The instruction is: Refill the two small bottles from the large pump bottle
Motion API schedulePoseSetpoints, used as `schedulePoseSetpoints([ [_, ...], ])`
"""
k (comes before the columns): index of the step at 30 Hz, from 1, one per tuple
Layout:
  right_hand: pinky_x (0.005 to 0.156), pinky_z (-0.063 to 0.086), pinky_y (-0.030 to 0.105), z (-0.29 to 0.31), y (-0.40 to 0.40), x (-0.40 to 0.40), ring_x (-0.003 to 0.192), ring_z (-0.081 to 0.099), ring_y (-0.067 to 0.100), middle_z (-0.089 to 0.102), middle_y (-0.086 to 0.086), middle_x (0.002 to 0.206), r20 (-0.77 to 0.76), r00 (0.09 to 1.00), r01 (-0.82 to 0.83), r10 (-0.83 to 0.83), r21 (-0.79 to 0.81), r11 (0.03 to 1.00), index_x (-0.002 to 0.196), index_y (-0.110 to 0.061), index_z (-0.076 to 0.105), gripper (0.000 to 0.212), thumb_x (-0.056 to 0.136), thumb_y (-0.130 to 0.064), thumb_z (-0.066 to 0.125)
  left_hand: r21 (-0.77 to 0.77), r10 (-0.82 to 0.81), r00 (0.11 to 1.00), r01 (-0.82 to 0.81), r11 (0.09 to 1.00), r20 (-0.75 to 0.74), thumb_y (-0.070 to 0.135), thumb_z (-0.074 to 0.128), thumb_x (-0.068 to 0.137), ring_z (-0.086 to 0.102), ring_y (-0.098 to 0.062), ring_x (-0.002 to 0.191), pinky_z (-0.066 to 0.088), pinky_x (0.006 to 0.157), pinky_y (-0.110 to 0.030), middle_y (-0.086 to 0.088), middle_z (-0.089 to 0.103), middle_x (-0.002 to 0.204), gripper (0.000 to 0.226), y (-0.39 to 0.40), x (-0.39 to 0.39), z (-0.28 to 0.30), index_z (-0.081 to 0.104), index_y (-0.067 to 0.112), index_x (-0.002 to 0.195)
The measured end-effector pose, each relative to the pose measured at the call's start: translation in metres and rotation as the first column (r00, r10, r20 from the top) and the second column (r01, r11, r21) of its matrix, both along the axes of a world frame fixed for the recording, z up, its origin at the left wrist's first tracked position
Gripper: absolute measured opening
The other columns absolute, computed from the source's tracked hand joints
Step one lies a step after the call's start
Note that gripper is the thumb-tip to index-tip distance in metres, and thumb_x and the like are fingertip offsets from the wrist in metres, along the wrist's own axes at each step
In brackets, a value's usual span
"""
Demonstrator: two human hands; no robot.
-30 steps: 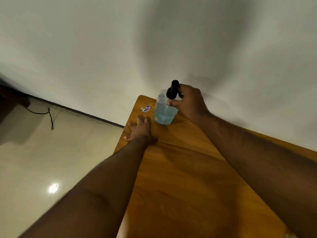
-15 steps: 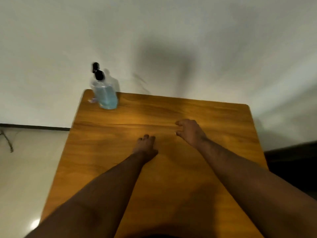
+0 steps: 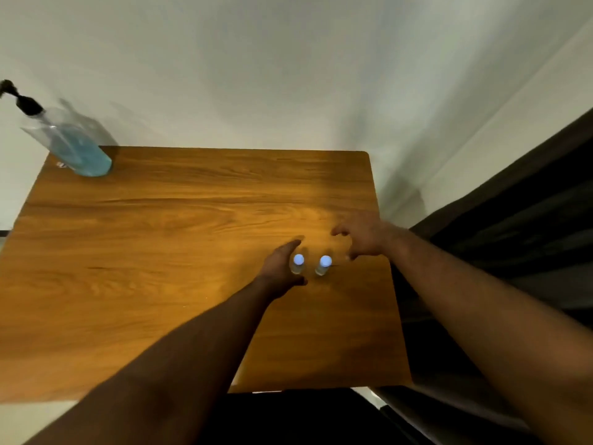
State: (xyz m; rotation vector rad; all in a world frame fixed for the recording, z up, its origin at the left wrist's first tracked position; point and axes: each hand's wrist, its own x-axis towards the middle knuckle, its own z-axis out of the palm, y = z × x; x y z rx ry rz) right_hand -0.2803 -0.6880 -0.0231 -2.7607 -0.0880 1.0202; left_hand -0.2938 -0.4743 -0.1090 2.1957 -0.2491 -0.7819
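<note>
Two small clear bottles with pale blue caps stand side by side on the wooden table, right of its middle. My left hand curls beside the left small bottle, fingers apart, touching or nearly touching it. The right small bottle stands free, and my right hand hovers open just right of it. The large pump bottle, clear with blue liquid and a black pump, stands at the table's far left corner.
A white wall runs behind the table. A dark piece of furniture or curtain borders the table's right side. Pale floor shows at the left edge. A small label or scrap lies by the pump bottle.
My view has swung right, so the pump bottle sits farther left. Both hands moved from the table's middle toward the two small bottles, which have come into view.
</note>
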Motion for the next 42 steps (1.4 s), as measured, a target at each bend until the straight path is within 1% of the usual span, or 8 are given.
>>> schedulePoseSetpoints([
  [4, 0.101, 0.041, 0.035, -0.045, 0.005, -0.030, 0.127, 0.044, 0.020, 0.048, 0.000, 0.139, 0.041, 0.987, 0.134, -0.156, 0.324, 0.936, 0.133, -0.024, 0.048, 0.075, 0.067, -0.023, 0.083, -0.010, 0.238, 0.968, -0.238, 0.971, 0.080, 0.006, 0.082, 0.070, 0.055, -0.021, 0.121, 0.043, 0.089, -0.025, -0.006, 0.061, 0.129, 0.061, -0.014, -0.013, -0.004, 0.060, 0.010, 0.126],
  [9, 0.091, 0.047, 0.037, -0.086, 0.026, -0.043, 0.113, 0.055, 0.027, 0.060, 0.006, 0.122, 0.121, 0.941, 0.234, -0.316, 0.442, 0.866, 0.118, -0.020, 0.059, 0.045, 0.075, -0.019, 0.073, 0.037, 0.353, 0.934, -0.355, 0.934, 0.055, 0.001, 0.075, 0.074, 0.061, -0.026, 0.112, 0.051, 0.090, -0.034, -0.011, 0.067, 0.121, 0.047, -0.024, -0.007, -0.007, 0.065, 0.010, 0.119],
  [12, 0.077, 0.050, 0.037, -0.089, 0.024, -0.033, 0.096, 0.060, 0.028, 0.065, 0.008, 0.103, 0.182, 0.907, 0.263, -0.380, 0.459, 0.849, 0.099, -0.015, 0.062, 0.019, 0.080, -0.018, 0.064, 0.053, 0.350, 0.935, -0.354, 0.934, 0.064, 0.004, 0.076, 0.074, 0.063, -0.023, 0.103, 0.051, 0.082, -0.031, -0.010, 0.069, 0.115, 0.041, -0.030, 0.005, -0.010, 0.068, 0.010, 0.114],
  [19, 0.079, 0.052, 0.034, -0.076, -0.040, 0.068, 0.095, 0.059, 0.021, 0.064, 0.003, 0.104, 0.381, 0.779, 0.294, -0.497, 0.479, 0.827, 0.110, -0.015, 0.061, 0.025, 0.087, -0.024, 0.064, -0.021, 0.292, 0.948, -0.292, 0.956, 0.124, 0.013, 0.080, 0.074, 0.064, -0.022, 0.100, 0.054, 0.086, -0.039, -0.007, 0.070, 0.109, 0.038, -0.084, 0.102, 0.000, 0.067, 0.012, 0.110],
  [26, 0.083, 0.052, 0.032, -0.082, -0.089, 0.169, 0.101, 0.061, 0.026, 0.065, 0.007, 0.112, 0.363, 0.710, 0.416, -0.603, 0.475, 0.776, 0.116, -0.014, 0.059, 0.033, 0.087, -0.027, 0.066, -0.096, 0.204, 0.961, -0.188, 0.977, 0.187, 0.009, 0.077, 0.076, 0.064, -0.025, 0.098, 0.054, 0.084, -0.038, -0.009, 0.070, 0.106, 0.031, -0.146, 0.223, 0.008, 0.068, 0.008, 0.106],
  [33, 0.070, 0.052, 0.035, -0.104, -0.105, 0.217, 0.081, 0.061, 0.025, 0.066, 0.005, 0.087, 0.439, 0.658, 0.404, -0.611, 0.479, 0.779, 0.094, -0.009, 0.063, 0.014, 0.082, -0.017, 0.065, -0.056, 0.075, 0.970, -0.063, 0.996, 0.232, 0.007, 0.066, 0.078, 0.060, -0.023, 0.081, 0.048, 0.069, -0.033, -0.006, 0.066, 0.086, 0.007, -0.169, 0.282, -0.012, 0.063, 0.008, 0.084],
  [37, 0.074, 0.052, 0.038, -0.120, -0.107, 0.216, 0.083, 0.060, 0.020, 0.066, 0.000, 0.089, 0.395, 0.639, 0.443, -0.660, 0.513, 0.735, 0.096, -0.013, 0.062, 0.017, 0.082, -0.021, 0.066, -0.113, 0.064, 0.973, -0.039, 0.993, 0.222, 0.014, 0.061, 0.085, 0.060, -0.021, 0.082, 0.041, 0.063, -0.025, 0.006, 0.060, 0.083, 0.008, -0.168, 0.283, -0.028, 0.060, 0.020, 0.089],
  [42, 0.084, 0.052, 0.039, -0.122, -0.108, 0.198, 0.098, 0.060, 0.021, 0.064, 0.000, 0.112, 0.271, 0.609, 0.530, -0.745, 0.560, 0.637, 0.120, -0.022, 0.054, 0.041, 0.082, -0.029, 0.067, -0.125, 0.093, 0.972, -0.067, 0.990, 0.215, 0.013, 0.061, 0.087, 0.064, -0.024, 0.098, 0.051, 0.079, -0.033, -0.006, 0.069, 0.109, 0.034, -0.164, 0.272, -0.035, 0.059, 0.020, 0.120],
])
